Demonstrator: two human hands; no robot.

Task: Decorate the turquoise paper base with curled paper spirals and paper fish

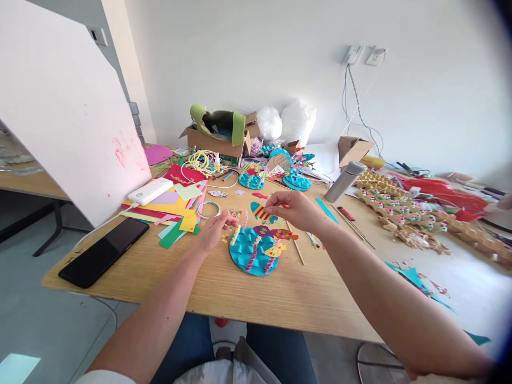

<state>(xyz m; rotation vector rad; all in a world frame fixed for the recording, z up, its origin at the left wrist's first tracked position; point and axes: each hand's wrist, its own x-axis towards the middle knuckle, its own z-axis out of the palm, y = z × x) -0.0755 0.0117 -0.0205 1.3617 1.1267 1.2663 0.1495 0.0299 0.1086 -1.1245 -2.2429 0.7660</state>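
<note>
Between my right hand's [291, 210] thumb and fingertips is a paper fish [261, 212] with yellow and red stripes and a blue head and tail. Below it on the table stands a round blue egg-carton base [240, 257] with twisted pipe cleaners [252, 255] rising from it. Purple, orange-red and yellow paper fish [275, 249] top some of these stems. At the base's left edge, my left hand [215, 229] has its fingers apart, close to a dotted paper fish [235, 212]. Whether its fingertips touch that fish or a stem is unclear.
A black phone [104, 252], a white power bank [150, 191] and coloured paper [172, 234] lie left. A tape roll [208, 210] is near my left hand. Finished blue pieces [251, 180] stand behind. To the right are a wooden stick [295, 244], a grey flask [344, 181] and egg-carton strips [394, 205].
</note>
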